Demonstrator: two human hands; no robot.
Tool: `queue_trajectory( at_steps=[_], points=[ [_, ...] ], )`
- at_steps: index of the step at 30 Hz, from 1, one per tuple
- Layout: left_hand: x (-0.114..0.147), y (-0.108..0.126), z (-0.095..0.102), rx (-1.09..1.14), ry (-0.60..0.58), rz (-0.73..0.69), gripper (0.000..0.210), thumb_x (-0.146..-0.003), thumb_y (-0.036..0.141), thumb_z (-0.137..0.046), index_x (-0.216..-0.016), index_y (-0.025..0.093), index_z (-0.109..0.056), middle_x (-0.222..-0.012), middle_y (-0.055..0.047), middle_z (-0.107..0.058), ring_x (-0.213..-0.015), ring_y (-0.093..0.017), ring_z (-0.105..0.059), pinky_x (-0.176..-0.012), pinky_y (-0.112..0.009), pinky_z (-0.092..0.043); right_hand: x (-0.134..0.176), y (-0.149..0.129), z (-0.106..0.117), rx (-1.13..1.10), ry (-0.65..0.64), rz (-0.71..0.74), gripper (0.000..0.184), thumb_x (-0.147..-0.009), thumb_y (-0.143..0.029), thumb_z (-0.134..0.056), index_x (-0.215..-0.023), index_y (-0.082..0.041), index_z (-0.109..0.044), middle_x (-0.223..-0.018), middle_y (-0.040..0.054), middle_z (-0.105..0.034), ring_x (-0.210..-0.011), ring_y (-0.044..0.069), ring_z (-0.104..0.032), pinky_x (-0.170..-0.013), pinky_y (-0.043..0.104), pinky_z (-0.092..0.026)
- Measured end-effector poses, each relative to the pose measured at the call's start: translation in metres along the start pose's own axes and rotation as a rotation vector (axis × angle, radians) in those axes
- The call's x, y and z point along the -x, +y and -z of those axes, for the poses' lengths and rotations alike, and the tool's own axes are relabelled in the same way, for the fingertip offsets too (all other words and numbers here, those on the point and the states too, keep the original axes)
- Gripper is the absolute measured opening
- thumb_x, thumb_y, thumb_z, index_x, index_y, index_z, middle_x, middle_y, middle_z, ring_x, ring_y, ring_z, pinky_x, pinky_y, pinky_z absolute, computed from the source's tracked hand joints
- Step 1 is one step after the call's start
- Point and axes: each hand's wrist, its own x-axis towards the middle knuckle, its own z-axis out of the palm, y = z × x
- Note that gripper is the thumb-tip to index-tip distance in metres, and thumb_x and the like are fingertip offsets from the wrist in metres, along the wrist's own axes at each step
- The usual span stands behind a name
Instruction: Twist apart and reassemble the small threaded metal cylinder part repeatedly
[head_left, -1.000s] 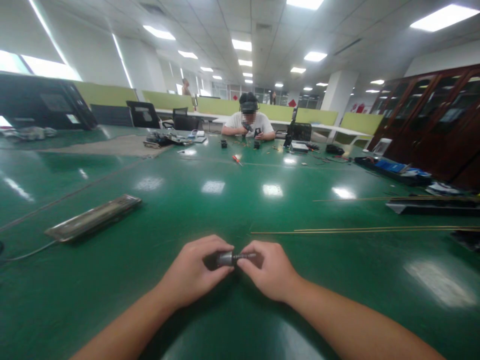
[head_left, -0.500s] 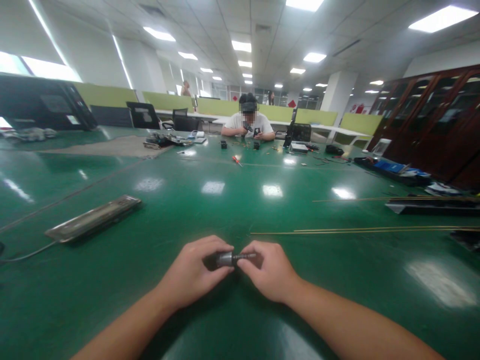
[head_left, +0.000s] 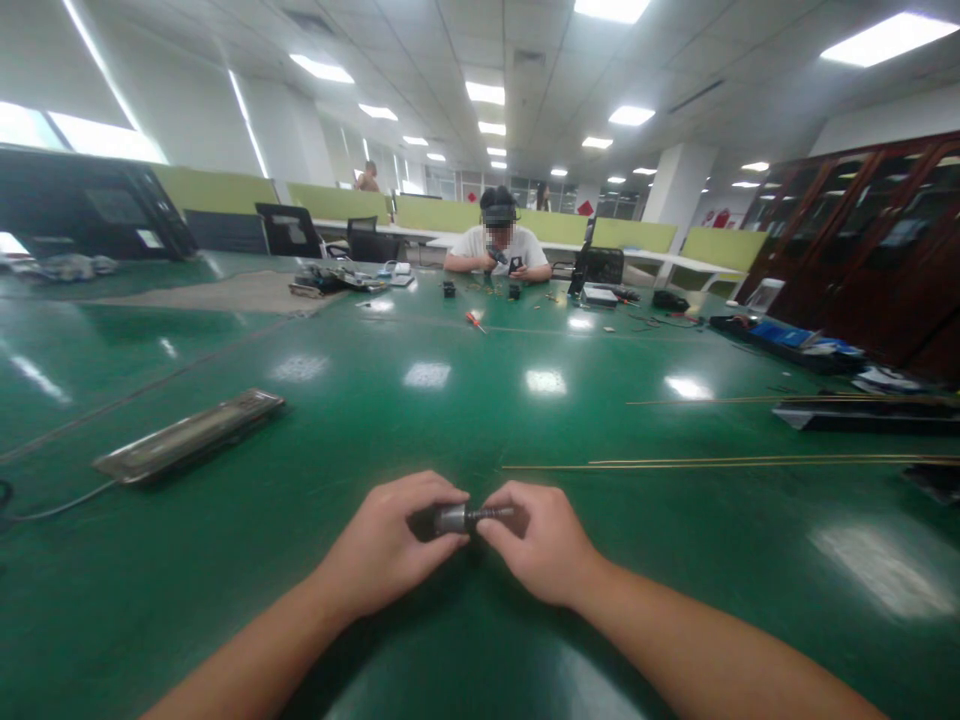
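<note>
A small silver-and-black cylindrical part (head_left: 452,518) with a thin, ridged shaft lies between my hands, low over the table's near side. My left hand (head_left: 390,545) has its thumb and fingers closed around the wider silver body. The thumb and index finger of my right hand (head_left: 547,545) pinch the part close to where the shaft meets the dark end. The shaft points to the right into my right palm. My fingers hide some of the part, and its exact kind is unclear.
The green table (head_left: 360,420) is glossy. To the left lies a long power strip (head_left: 191,437) with a cord. Thin brass-coloured rods (head_left: 720,462) reach in from the right. Farther off are a red screwdriver (head_left: 473,321) and a seated person (head_left: 495,245) across the table.
</note>
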Motion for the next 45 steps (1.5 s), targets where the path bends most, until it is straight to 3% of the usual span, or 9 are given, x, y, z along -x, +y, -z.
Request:
queue_trajectory(
  at_steps=[5,11,45],
  points=[
    [0.0004,-0.0018,0.0006,-0.003,-0.004,0.002,0.021,-0.079,0.023,-0.073,-0.1,0.025,-0.071,-0.094,0.0,-0.071,-0.087,-0.016,-0.066,-0.079,-0.026,-0.051,0.0,0.0003,0.0013,0.038,0.012,0.033,0.009,-0.082,-0.025,-0.069,-0.089,-0.02,-0.072,-0.08,0.0013,-0.073,-0.073,0.017,-0.066,-0.069,0.026,-0.045],
    [-0.0001,-0.0017,0.0047,-0.018,0.008,0.007,0.019,-0.079,0.022,-0.073,-0.098,0.024,-0.072,-0.094,0.0,-0.071,-0.085,-0.016,-0.066,-0.078,-0.026,-0.051,-0.0013,0.0035,0.0026,-0.03,0.002,-0.024,0.007,-0.083,-0.023,-0.067,-0.088,-0.019,-0.071,-0.077,0.0009,-0.072,-0.068,0.015,-0.065,-0.064,0.025,-0.046],
    [-0.0018,-0.0052,0.0097,-0.078,0.05,0.01,0.019,-0.078,0.026,-0.073,-0.097,0.023,-0.072,-0.093,-0.002,-0.072,-0.085,-0.017,-0.068,-0.078,-0.028,-0.053,-0.0036,0.004,0.0028,-0.035,0.035,-0.031,0.007,-0.082,-0.022,-0.068,-0.088,-0.019,-0.072,-0.075,0.001,-0.072,-0.066,0.016,-0.065,-0.063,0.025,-0.047]
  ],
)
